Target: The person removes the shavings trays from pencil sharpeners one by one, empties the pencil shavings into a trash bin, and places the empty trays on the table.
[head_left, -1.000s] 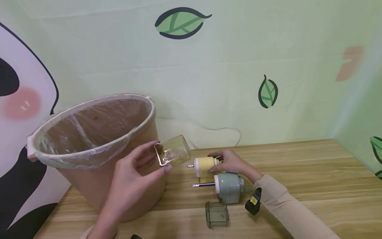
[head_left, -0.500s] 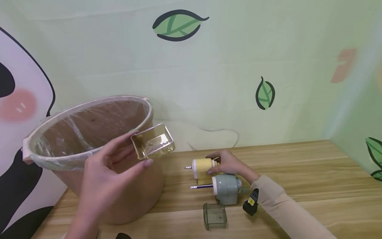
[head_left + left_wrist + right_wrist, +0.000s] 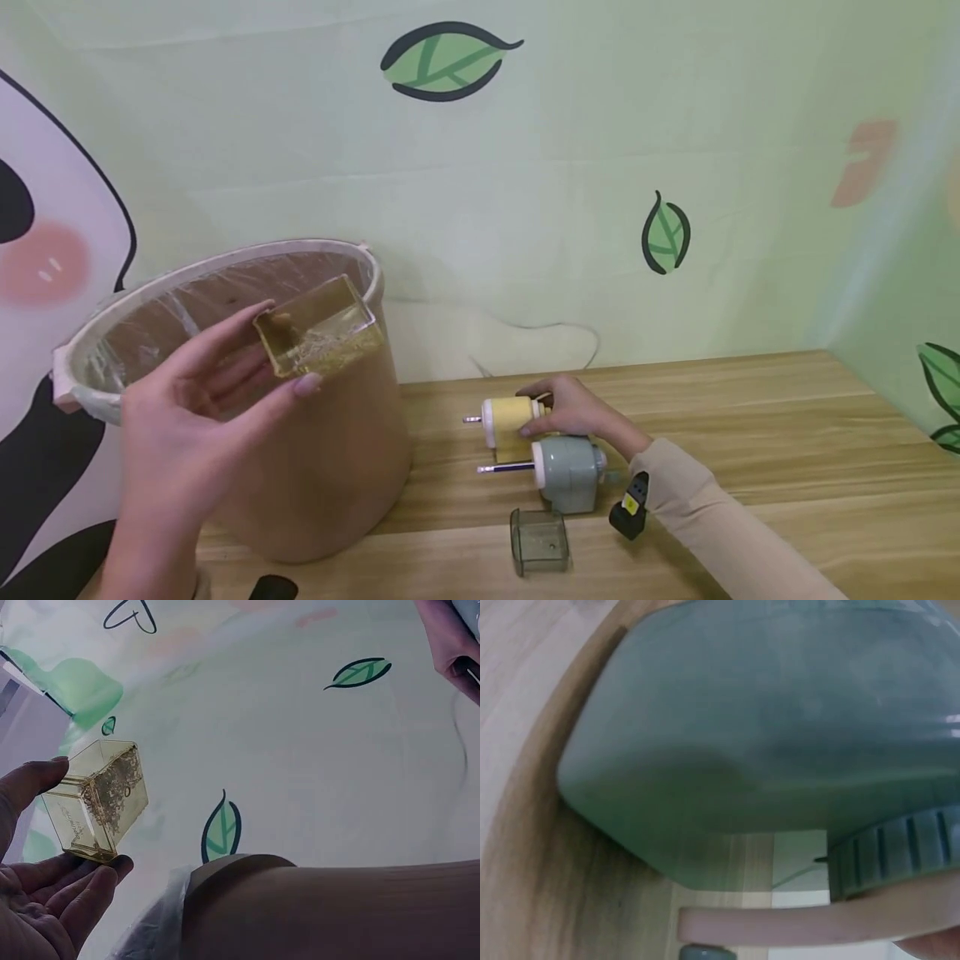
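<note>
In the head view my left hand (image 3: 198, 408) pinches a clear yellow plastic shavings drawer (image 3: 318, 329) between thumb and fingers, at the front right of the bin's rim. Shavings show through its wall in the left wrist view, where the drawer (image 3: 101, 799) is tilted. My right hand (image 3: 573, 408) grips the yellow pencil sharpener (image 3: 512, 417) on the table, its thumb on the near side. A pencil (image 3: 471, 419) juts from its left end. Just in front stands a grey-green sharpener (image 3: 567, 471) with a dark pencil (image 3: 510, 467); its body (image 3: 765, 712) fills much of the right wrist view.
A large pinkish-brown bin (image 3: 322, 475) with a clear liner stands at the left of the wooden table (image 3: 750, 450). A smoky clear drawer (image 3: 540, 540) lies in front of the grey-green sharpener. Behind the table hangs a leaf-printed backdrop (image 3: 525, 183).
My left hand has moved left and up with the yellow drawer, from beside the bin to its rim, turning the drawer as it goes. The right hand and both sharpeners have stayed put.
</note>
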Tool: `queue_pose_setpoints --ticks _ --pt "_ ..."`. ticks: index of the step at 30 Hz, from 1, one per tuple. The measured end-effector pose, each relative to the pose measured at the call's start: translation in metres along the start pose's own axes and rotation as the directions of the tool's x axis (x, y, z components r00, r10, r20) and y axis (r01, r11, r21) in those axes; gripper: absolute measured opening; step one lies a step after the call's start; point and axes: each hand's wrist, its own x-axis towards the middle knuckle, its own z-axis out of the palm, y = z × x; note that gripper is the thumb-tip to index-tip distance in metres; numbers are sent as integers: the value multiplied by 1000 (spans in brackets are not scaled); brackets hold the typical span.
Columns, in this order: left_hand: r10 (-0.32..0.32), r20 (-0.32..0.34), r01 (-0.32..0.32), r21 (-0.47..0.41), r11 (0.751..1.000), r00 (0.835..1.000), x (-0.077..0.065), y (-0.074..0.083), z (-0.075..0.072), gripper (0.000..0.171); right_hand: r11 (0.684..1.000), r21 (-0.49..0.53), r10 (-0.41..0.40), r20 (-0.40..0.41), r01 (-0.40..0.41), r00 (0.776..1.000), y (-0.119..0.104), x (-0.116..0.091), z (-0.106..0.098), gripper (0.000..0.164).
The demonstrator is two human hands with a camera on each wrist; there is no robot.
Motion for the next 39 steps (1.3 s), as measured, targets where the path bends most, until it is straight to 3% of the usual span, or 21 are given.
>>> queue_pose_setpoints --ticks 9,15,25,30,39 --pt "-44 -119 39 -50 998 992 5 1 -13 62 1000 -23 -5 -4 5 1000 -3 0 0 56" --pt "-8 -183 11 13 1000 983 10 3 -21 62 1000 -23 7 -12 -7 1000 -1 2 0 56" --pt "-10 -169 -3 -73 997 986 16 3 -34 60 1000 -17 25 -13 -26 1000 -2 3 1 56" --pt "-41 -194 30 -60 998 980 20 -5 -42 62 999 -9 32 -13 -32 999 -2 3 1 56" --pt "-96 -154 82 -95 992 983 28 -18 -60 68 1000 -13 29 -10 -29 1000 -1 4 1 56"
